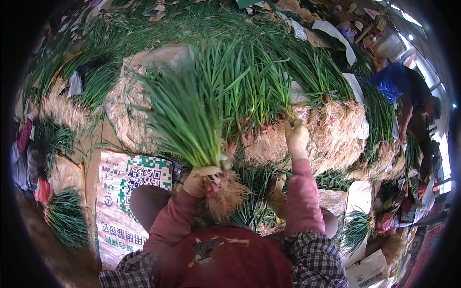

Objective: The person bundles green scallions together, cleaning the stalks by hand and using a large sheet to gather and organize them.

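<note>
Left hand point(194, 183) gripping a green bunch point(192, 139), near centre.
Its fingers wrap the rooted base; the right hand point(297, 137) curls its fingers at the far row of plants point(257, 86), grip unclear. A gap parts the hands; a sack point(110, 197) edges the near left.

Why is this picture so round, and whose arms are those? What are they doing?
There's no robot here, just a person. A wide fisheye camera on their head looks down, so the edges curve. The left hand holds a bunch of what look like green onions, with stringy roots dangling. The right hand is at the stems of more onion plants, heaped in a row. A printed sack lies at left. At right, another person bends over.
</note>
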Available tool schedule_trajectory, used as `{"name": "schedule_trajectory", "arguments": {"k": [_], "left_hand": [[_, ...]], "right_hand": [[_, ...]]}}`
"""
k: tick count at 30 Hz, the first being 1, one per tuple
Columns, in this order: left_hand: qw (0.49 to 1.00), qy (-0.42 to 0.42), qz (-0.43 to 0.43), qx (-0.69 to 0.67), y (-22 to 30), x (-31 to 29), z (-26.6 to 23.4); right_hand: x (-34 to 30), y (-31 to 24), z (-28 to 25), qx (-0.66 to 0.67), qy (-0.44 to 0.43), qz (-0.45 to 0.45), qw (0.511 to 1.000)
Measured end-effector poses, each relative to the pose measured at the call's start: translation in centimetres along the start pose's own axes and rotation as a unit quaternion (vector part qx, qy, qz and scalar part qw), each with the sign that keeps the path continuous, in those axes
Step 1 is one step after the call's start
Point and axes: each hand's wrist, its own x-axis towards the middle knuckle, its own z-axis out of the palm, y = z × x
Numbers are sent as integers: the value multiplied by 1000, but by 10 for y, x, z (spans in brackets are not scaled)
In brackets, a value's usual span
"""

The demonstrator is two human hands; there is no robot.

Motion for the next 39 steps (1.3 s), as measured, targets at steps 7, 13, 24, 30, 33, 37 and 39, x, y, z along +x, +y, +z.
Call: {"name": "schedule_trajectory", "arguments": {"k": [7, 13, 24, 30, 33, 37, 39], "left_hand": [[993, 29, -85, 78, -11, 3, 17], [985, 87, -106, 102, -16, 1, 18], [990, 81, -99, 65, -26, 1, 12], [999, 24, -6, 21, -16, -3, 18], [999, 10, -39, 23, -8, -8, 21], [997, -4, -67, 23, -18, 2, 11], [997, -3, -81, 18, -2, -4, 28]], "right_hand": [[-149, -52, 1, 369, -183, -155, 898], [-119, -68, 11, 507, -371, 214, 748], [-137, -59, 88, 98, -129, 17, 987], [-100, -10, 24, 210, -371, -187, 885], [-52, -18, -5, 185, -96, 58, 976], [8, 13, 24, 115, -93, 170, 974], [15, 25, 37, 75, -62, 129, 987]]}}
